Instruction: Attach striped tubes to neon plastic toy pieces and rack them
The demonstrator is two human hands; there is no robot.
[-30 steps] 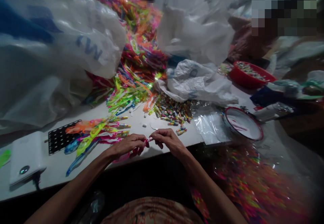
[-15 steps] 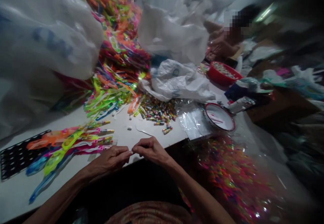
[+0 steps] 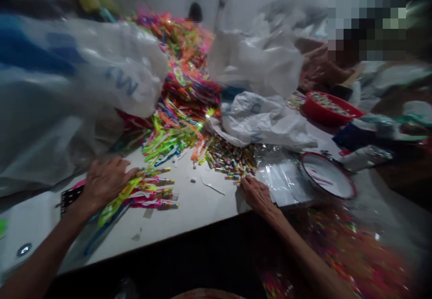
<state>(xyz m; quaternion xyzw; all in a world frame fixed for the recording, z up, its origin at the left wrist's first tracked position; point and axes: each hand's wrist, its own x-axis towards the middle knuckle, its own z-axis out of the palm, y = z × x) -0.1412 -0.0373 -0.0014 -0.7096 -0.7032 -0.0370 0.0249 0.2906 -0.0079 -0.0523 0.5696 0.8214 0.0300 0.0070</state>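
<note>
My left hand lies palm down over a row of bright plastic strips, fingers stretched and thumb out to the right; it is somewhat blurred. These strips end in small printed tubes that point right. At the near edge of a pile of loose printed tubes is my right hand. Its fingers are bent and together, with the tips beside a tube; what they pinch is hidden. Between my hands lie a thin white strip and a small white piece.
Behind is a heap of coloured plastic strips between large white sacks. On the right are clear plastic bags, a red-rimmed basin and a red bowl. A black grid tray lies left. Another person's arm is back right.
My hands were together at the table's front edge; they have parted. The left moved left onto the strips, the right moved right to the loose tubes. The view has also shifted.
</note>
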